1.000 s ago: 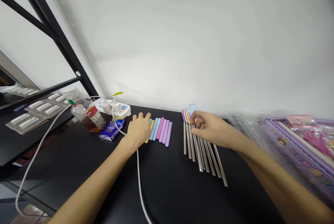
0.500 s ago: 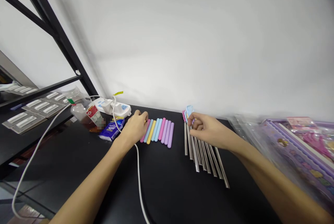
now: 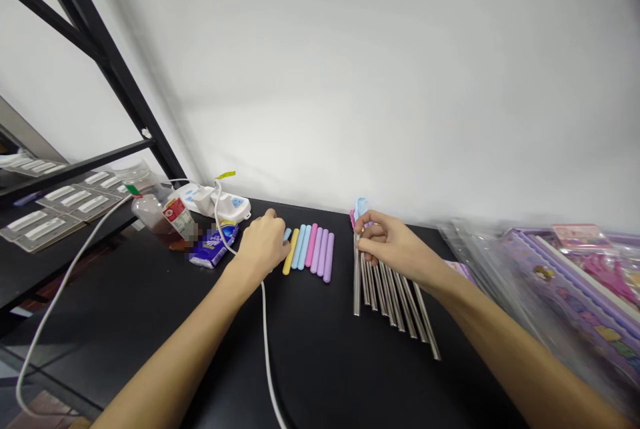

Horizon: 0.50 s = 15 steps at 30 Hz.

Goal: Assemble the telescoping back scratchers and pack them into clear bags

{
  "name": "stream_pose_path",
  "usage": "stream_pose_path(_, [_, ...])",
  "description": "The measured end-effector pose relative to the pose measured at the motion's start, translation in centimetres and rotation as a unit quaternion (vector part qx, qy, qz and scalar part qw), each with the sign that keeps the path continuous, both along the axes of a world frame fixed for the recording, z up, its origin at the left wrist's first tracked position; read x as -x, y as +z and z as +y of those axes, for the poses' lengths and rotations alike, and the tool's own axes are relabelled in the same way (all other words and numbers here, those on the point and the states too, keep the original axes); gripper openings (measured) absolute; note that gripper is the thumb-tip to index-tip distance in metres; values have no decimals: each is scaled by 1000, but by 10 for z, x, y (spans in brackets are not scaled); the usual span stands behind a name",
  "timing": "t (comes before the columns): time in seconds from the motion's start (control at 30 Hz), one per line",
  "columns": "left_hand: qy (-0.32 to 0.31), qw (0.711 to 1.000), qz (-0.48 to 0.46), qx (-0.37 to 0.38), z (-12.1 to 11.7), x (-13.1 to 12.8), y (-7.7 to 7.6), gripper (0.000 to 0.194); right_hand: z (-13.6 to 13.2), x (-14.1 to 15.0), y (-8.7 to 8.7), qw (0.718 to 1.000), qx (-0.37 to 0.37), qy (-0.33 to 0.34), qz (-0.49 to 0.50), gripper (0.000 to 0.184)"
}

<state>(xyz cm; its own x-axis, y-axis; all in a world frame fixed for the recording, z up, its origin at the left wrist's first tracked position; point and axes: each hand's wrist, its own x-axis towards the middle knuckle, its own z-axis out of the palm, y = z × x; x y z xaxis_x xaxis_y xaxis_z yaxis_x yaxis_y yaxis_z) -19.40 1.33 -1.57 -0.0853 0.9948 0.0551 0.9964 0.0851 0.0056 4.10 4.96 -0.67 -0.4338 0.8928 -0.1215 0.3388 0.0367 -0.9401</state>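
Note:
My left hand (image 3: 263, 242) is curled over the left end of a row of pastel sticks. It hides the leftmost ones, and what its fingertips grip cannot be seen. Beyond it lie a yellow stick (image 3: 291, 252), light blue sticks (image 3: 304, 248), a pink stick (image 3: 311, 245) and purple sticks (image 3: 328, 258). My right hand (image 3: 383, 240) is closed, pinching a thin metal rod (image 3: 357, 282) near its upper end. More metal rods (image 3: 400, 302) fan out beneath that hand. Light blue (image 3: 361, 204) and pink (image 3: 353, 218) tops show past the fingers.
A white power strip (image 3: 235, 206), a blue packet (image 3: 213, 248) and a plastic bottle (image 3: 153, 216) stand at the left. A white cable (image 3: 267, 356) crosses the black table (image 3: 320, 362). Clear plastic bags (image 3: 493, 282) and a purple patterned box (image 3: 560, 296) lie at right.
My left hand has shifted slightly right and now covers the pink stick and part of the blue one. My right hand has moved slightly, and one rod now sits upright at the left of the fan.

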Motion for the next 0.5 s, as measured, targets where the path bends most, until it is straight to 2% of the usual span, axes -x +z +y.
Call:
stream_pose_path(0.1, [-1,1000,-9,15,1,-2,-1,16,0,-1,0,1000,3,-2,0,24])
stream_pose_path(0.27, [-10,994,-107,-32,2,3,-4,25,2,-4,0,1000,-11,4,1,22])
stream_pose_path(0.5, [-42,986,-145,-76,-1,7,2,20,2,-5,7,999,-17,-31,7,19])
